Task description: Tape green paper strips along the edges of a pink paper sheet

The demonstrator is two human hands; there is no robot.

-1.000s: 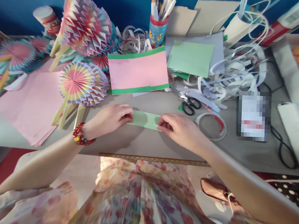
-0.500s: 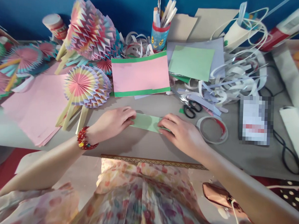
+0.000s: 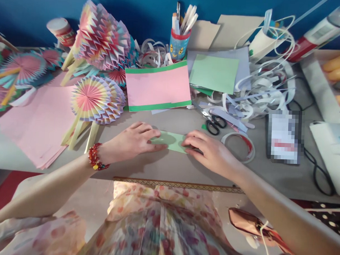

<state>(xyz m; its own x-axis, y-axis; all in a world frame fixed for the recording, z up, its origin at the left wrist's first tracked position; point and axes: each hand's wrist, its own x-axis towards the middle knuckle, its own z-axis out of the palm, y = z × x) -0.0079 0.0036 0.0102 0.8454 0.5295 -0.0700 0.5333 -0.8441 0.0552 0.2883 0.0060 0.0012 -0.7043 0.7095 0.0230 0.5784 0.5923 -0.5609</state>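
Note:
A narrow piece of light green paper (image 3: 173, 140) lies on the table in front of me, looking folded. My left hand (image 3: 136, 141) has its left end, thumb along the near edge and index finger along the far edge. At the right end, the curled fingers and thumb of my right hand (image 3: 204, 149) grip the paper. Both ends of it are covered by my fingers. Just beyond lies a pink sheet with green borders (image 3: 158, 86). Scissors with black handles (image 3: 213, 123) and a roll of tape (image 3: 251, 150) rest to the right of my right hand.
Folded paper fans (image 3: 95, 99) and pink sheets (image 3: 33, 126) lie at the left. Behind stand a blue pen cup (image 3: 178, 44) and light green sheets (image 3: 213, 73). Paper strips (image 3: 267, 86), a blurred phone-like object (image 3: 283, 137) and a white box (image 3: 314, 69) fill the right side.
My left hand has shifted right along the green paper, its thumb and index finger now further apart along the edges. My right hand stays at the right end. The view has shifted slightly.

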